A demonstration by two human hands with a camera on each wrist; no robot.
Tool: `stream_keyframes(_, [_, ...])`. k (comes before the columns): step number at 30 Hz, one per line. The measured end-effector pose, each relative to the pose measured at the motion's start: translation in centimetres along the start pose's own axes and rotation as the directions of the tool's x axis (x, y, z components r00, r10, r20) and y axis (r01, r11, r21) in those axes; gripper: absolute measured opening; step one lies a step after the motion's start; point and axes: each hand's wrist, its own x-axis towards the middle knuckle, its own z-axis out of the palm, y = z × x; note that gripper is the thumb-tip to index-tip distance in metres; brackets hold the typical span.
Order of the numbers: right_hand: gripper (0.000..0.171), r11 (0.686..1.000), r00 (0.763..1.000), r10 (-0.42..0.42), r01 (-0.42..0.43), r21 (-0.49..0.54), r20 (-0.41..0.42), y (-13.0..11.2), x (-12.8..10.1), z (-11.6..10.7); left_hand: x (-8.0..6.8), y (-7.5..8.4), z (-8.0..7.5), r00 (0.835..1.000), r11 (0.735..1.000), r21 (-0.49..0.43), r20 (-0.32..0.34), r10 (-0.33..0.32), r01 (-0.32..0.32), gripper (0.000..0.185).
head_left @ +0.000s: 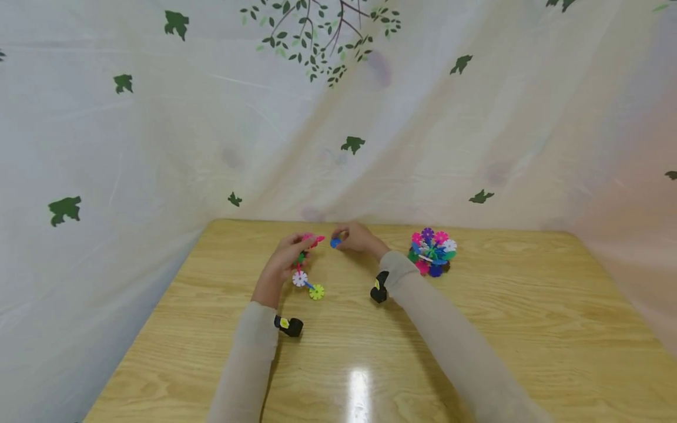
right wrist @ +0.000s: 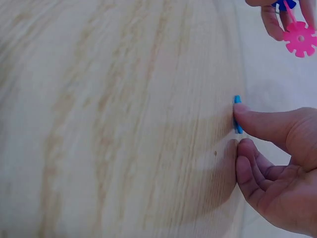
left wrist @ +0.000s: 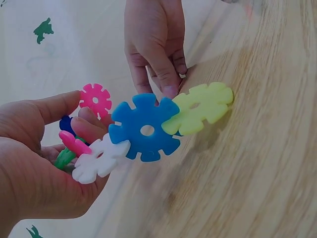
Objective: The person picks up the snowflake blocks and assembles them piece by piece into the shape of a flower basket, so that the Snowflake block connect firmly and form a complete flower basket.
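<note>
My left hand (head_left: 300, 248) grips a chain of snowflake discs (head_left: 307, 276) by its upper end, over the wooden table (head_left: 476, 329). In the left wrist view the chain shows a pink disc (left wrist: 95, 99), a white disc (left wrist: 100, 158), a large blue disc (left wrist: 145, 130) and a yellow-green disc (left wrist: 200, 106); my left hand (left wrist: 74, 115) curls round the pink and green end. My right hand (head_left: 342, 239) pinches a single small blue disc (head_left: 335, 242) just right of the chain. The right wrist view shows that blue disc (right wrist: 237, 115) edge-on between the thumb and fingers of my right hand (right wrist: 241, 131).
A heap of mixed coloured discs (head_left: 432, 252) lies on the table to the right of my right hand. A pale curtain printed with green leaves (head_left: 158, 147) hangs close behind and to the left of the table. Black wrist cameras (head_left: 288, 326) sit on both forearms.
</note>
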Motion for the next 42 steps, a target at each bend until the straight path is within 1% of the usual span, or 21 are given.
stream_keyframes(3, [0.029,0.996,0.999,0.028,-0.030,0.085,0.022,0.0,-0.3,-0.2,0.0,0.0,0.0,1.000,1.000,0.011,0.000,-0.007,0.007,0.043])
stream_keyframes(5, [0.030,0.987,0.998,0.041,-0.047,0.152,0.044,0.0,-0.7,-0.3,0.0,-0.1,0.1,1.000,1.000,0.014,0.003,-0.008,0.008,0.044])
stream_keyframes(8, [0.031,0.967,0.996,0.053,-0.070,0.247,0.074,0.3,-1.2,-0.2,0.0,-0.2,0.2,1.000,1.000,0.015,0.006,-0.010,0.010,0.044])
stream_keyframes(11, [0.028,0.934,0.994,0.074,-0.099,0.342,0.086,0.7,-1.9,-0.2,0.0,-0.5,0.4,1.000,1.000,0.023,0.013,-0.009,0.009,0.044])
stream_keyframes(13, [0.026,0.900,0.991,0.092,-0.123,0.419,0.093,1.0,-2.3,0.0,0.0,-0.6,0.6,1.000,1.000,0.024,0.018,-0.008,0.008,0.045])
stream_keyframes(14, [0.026,0.876,0.990,0.107,-0.137,0.462,0.091,1.0,-2.6,0.0,0.0,-0.7,0.7,1.000,1.000,0.025,0.018,-0.005,0.005,0.046])
stream_keyframes(16, [0.027,0.817,0.988,0.125,-0.151,0.557,0.085,1.2,-3.1,0.1,-0.1,-0.7,0.9,1.000,1.000,0.028,0.020,-0.003,0.002,0.048])
stream_keyframes(18, [0.030,0.745,0.986,0.152,-0.163,0.647,0.073,1.2,-3.7,0.2,0.0,-0.8,1.0,1.000,1.000,0.030,0.020,0.002,-0.003,0.048])
stream_keyframes(19, [0.031,0.718,0.985,0.165,-0.159,0.678,0.056,1.1,-4.0,0.2,0.0,-0.8,1.1,1.000,0.999,0.033,0.022,0.006,-0.006,0.048])
stream_keyframes(21, [0.033,0.671,0.983,0.185,-0.139,0.728,0.017,0.9,-4.6,0.2,0.1,-0.9,1.3,1.000,0.999,0.034,0.024,0.005,-0.006,0.048])
stream_keyframes(22, [0.034,0.655,0.980,0.197,-0.128,0.745,-0.004,0.8,-4.8,0.2,0.1,-0.9,1.4,1.000,0.999,0.033,0.026,0.005,-0.005,0.047])
stream_keyframes(23, [0.034,0.646,0.978,0.206,-0.116,0.755,-0.027,0.5,-5.0,0.2,0.2,-0.9,1.5,1.000,1.000,0.031,0.029,0.006,-0.007,0.047])
stream_keyframes(24, [0.035,0.641,0.977,0.209,-0.099,0.761,-0.049,0.4,-5.1,0.2,0.2,-0.9,1.6,1.000,1.000,0.029,0.030,0.004,-0.005,0.048])
stream_keyframes(26, [0.034,0.641,0.973,0.210,-0.068,0.764,-0.090,0.1,-5.3,0.2,0.3,-0.8,1.8,0.999,1.000,0.022,0.037,0.004,-0.005,0.048])
stream_keyframes(27, [0.034,0.637,0.971,0.214,-0.057,0.768,-0.106,0.0,-5.3,0.1,0.2,-0.8,1.8,0.999,1.000,0.021,0.039,0.005,-0.006,0.048])
stream_keyframes(29, [0.034,0.640,0.969,0.210,-0.036,0.768,-0.129,-0.3,-5.3,0.0,0.3,-0.7,1.8,0.999,1.000,0.021,0.046,0.016,-0.017,0.048])
stream_keyframes(33, [0.035,0.635,0.965,0.215,-0.023,0.772,-0.149,-0.9,-5.5,-0.1,0.2,-0.6,2.0,0.998,0.999,0.029,0.054,0.032,-0.034,0.046])
stream_keyframes(39, [0.035,0.653,0.964,0.210,-0.014,0.757,-0.163,-1.6,-5.8,-0.2,0.1,-0.4,2.2,0.998,0.998,0.039,0.053,0.041,-0.043,0.043])
stream_keyframes(42, [0.035,0.645,0.963,0.209,-0.007,0.764,-0.168,-1.6,-5.8,-0.1,0.1,-0.4,2.3,0.998,0.998,0.043,0.053,0.040,-0.043,0.043])
